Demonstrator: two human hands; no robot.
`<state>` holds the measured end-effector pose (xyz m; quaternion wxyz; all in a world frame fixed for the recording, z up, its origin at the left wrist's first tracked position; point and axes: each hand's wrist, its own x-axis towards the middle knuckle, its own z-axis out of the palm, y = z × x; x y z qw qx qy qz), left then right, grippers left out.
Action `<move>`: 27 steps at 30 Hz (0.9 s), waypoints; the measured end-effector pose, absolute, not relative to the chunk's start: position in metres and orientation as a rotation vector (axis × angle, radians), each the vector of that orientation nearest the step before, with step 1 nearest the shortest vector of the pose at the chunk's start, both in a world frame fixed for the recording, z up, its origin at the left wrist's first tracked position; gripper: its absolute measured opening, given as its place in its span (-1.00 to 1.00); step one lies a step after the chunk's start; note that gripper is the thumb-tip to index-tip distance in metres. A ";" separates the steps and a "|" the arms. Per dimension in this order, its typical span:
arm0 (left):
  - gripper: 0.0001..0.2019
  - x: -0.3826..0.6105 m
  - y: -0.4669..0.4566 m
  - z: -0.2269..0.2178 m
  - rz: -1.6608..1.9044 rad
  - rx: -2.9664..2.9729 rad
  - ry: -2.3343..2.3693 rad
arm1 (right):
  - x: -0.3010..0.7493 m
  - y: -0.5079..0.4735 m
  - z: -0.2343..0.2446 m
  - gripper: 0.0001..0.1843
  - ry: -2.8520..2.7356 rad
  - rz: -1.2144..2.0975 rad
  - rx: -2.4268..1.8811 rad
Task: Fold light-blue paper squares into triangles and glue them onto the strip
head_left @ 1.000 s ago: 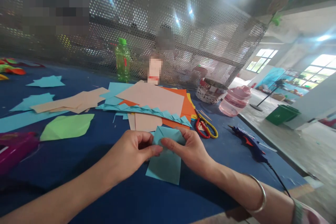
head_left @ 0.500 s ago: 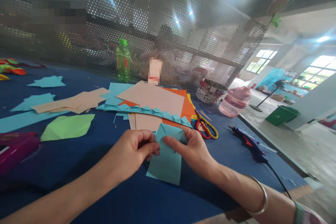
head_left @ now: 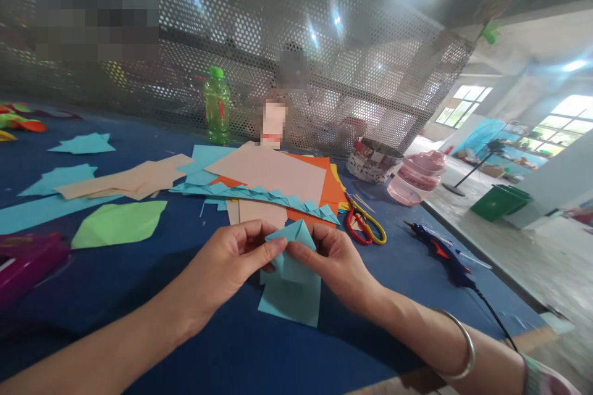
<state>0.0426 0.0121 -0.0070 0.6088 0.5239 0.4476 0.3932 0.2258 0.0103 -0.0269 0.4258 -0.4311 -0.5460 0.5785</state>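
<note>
Between both hands is a light blue paper piece [head_left: 299, 266], its top folded to a point. My left hand [head_left: 243, 253] pinches its left side, thumb on the front face. My right hand [head_left: 336, 259] grips the right side, its thumb close to the other thumb; the fingers behind the paper are hidden. Under the hands lies another light blue paper [head_left: 290, 302], flat on the blue table [head_left: 194, 358]. Just beyond, a long strip of folded blue triangles [head_left: 259, 194] rests across a pile of pink paper [head_left: 273, 170] and orange paper [head_left: 334, 182].
Red-and-yellow scissors [head_left: 365, 225] and a glue gun [head_left: 440, 253] lie to the right. Behind stand a paper-covered basket [head_left: 373, 163], a pink jar [head_left: 417, 179] and a green bottle [head_left: 217, 105]. At left are a green paper leaf [head_left: 119, 224], blue paper stars [head_left: 83, 143] and a purple object [head_left: 32, 262].
The blue paper's top has gone from a flat edge to a folded point. My left hand has moved onto the paper, and the two thumbs have come together.
</note>
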 end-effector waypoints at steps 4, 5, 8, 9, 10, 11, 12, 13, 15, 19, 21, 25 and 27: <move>-0.68 0.042 0.015 -0.007 0.933 1.181 1.075 | 0.225 0.010 -0.027 -0.58 -1.392 1.441 -1.075; -0.67 0.043 0.016 -0.006 0.937 1.178 1.074 | 0.224 0.010 -0.026 -0.58 -1.398 1.434 -1.071; -0.64 0.043 0.018 -0.006 0.939 1.177 1.065 | 0.223 0.010 -0.025 -0.60 -1.428 1.425 -1.060; -0.63 0.043 0.019 -0.006 0.944 1.179 1.065 | 0.223 0.010 -0.026 -0.61 -1.452 1.403 -1.052; -0.63 0.043 0.019 -0.007 0.949 1.181 1.067 | 0.224 0.009 -0.026 -0.63 -1.481 1.360 -1.042; -0.63 0.042 0.020 -0.007 0.952 1.179 1.067 | 0.225 0.009 -0.027 -0.63 -1.511 1.295 -1.027; -0.64 0.041 0.020 -0.008 0.951 1.171 1.069 | 0.226 0.008 -0.028 -0.64 -1.545 1.207 -1.008; -0.64 0.040 0.021 -0.008 0.946 1.158 1.067 | 0.228 0.008 -0.029 -0.65 -1.585 1.099 -0.987; -0.64 0.038 0.022 -0.008 0.934 1.122 1.050 | 0.233 0.008 -0.030 -0.65 -1.700 0.846 -0.926; -0.68 0.033 0.025 -0.007 0.933 1.058 0.999 | 0.242 0.011 -0.026 -0.43 -2.013 0.340 -0.777; -0.70 0.031 0.025 -0.007 0.926 1.034 0.973 | 0.242 0.014 -0.024 -0.38 -2.113 0.174 -0.726; -0.73 0.031 0.024 -0.007 0.910 1.021 0.949 | 0.242 0.020 -0.024 -0.47 -2.213 -0.076 -0.579; -0.74 0.032 0.023 -0.006 0.903 1.019 0.929 | 0.243 0.022 -0.026 -0.60 -2.233 -0.145 -0.531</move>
